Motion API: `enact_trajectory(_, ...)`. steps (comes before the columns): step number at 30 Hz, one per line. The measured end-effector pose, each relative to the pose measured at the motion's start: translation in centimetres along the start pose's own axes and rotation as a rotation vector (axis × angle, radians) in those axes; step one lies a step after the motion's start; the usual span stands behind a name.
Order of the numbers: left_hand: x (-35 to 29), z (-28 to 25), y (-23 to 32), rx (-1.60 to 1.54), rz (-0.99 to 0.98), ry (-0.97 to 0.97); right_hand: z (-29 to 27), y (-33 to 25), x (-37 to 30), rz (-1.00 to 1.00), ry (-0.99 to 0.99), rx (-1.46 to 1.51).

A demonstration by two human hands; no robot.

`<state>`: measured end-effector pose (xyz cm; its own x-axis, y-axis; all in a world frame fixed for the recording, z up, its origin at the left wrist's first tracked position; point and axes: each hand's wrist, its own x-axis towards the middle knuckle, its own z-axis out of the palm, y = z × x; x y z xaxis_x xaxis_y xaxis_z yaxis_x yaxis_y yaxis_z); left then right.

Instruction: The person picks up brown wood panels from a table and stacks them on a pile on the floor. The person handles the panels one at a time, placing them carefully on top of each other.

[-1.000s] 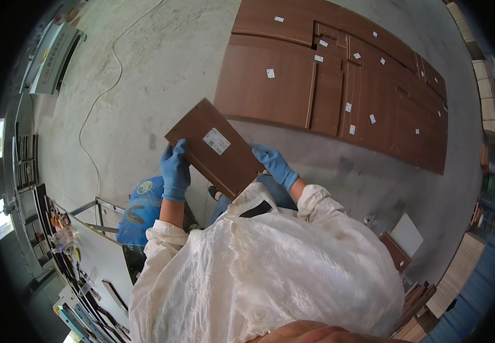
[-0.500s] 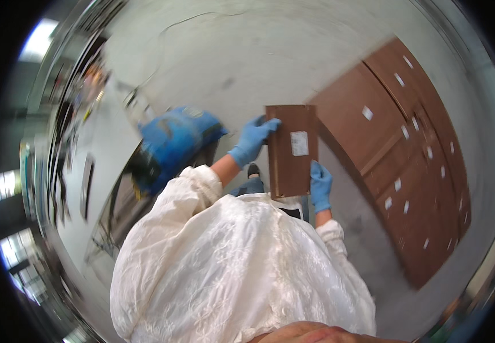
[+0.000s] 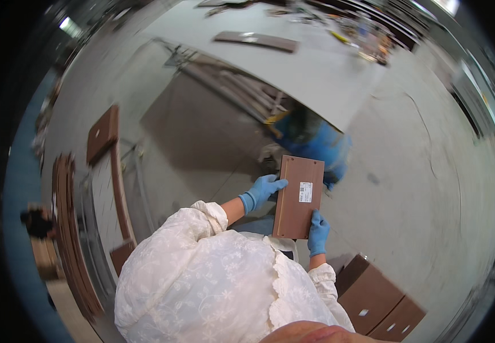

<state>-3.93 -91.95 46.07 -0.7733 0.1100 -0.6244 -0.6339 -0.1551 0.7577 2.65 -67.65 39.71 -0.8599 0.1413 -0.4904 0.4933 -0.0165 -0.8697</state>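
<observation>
A flat brown rectangular panel (image 3: 293,200) is held upright before my body, with a white label (image 3: 305,192) on its face and small holes near its corners. My left hand (image 3: 263,191), in a blue glove, grips its left edge around mid-height. On the lower right edge is my right hand (image 3: 318,233), gloved in blue too, with the thumb showing on the panel's front. The fingers behind the panel are hidden.
Ahead stands a white-topped table (image 3: 321,86) bearing a brown strip (image 3: 256,40) and scattered tools. A blue sack (image 3: 321,146) sits by its corner. Brown panels (image 3: 81,246) stand on the left near a metal-framed rack (image 3: 107,200). Brown boxes or panels (image 3: 373,297) lie at lower right.
My body has turned left, bringing the table ahead and the left-hand rack into view. The large brown panels have shifted to the lower right. Both hands still hold the same panel.
</observation>
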Motion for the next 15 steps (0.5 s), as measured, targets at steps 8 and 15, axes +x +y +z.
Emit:
enact_trajectory(8,0.4,3.9,-8.3,-0.367,0.043,0.289,-4.0,-2.0,7.4,0.152,-0.324,-0.339)
enact_trajectory(15,0.8,8.5,-13.3,-0.244,0.103,0.588,-6.6,2.3,13.0,0.021,-0.635,-0.297)
